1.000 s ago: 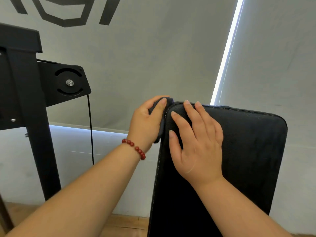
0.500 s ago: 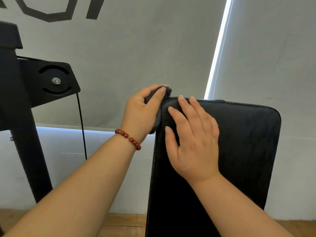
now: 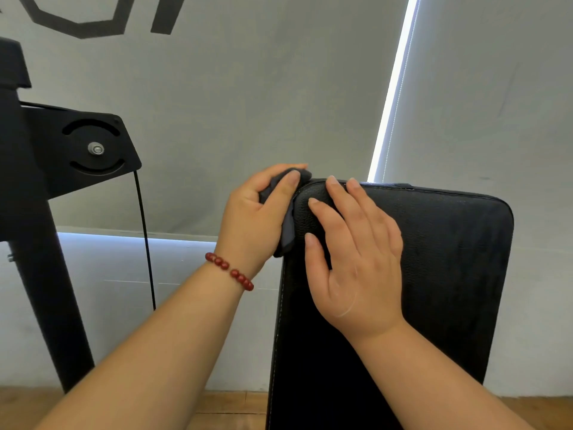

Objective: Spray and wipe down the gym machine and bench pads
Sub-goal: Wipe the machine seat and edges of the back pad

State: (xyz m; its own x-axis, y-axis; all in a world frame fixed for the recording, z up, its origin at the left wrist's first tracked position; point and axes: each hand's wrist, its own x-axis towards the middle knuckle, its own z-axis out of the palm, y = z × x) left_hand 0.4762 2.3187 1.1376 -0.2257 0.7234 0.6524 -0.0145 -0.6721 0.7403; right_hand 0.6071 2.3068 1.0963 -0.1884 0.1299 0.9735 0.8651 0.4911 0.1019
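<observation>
Left hand: my left hand [image 3: 257, 212] grips a dark grey cloth [image 3: 286, 225], fingers curled round it, at the pad's top left corner.
Right hand: my right hand [image 3: 356, 259] lies flat, fingers straight, on the upright black leather bench pad [image 3: 440, 274].
Beside: the black metal machine frame [image 3: 40, 212] stands at left.

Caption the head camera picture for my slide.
The left hand presses a dark cloth to the top corner of the black bench pad; the right hand lies flat on its face.
</observation>
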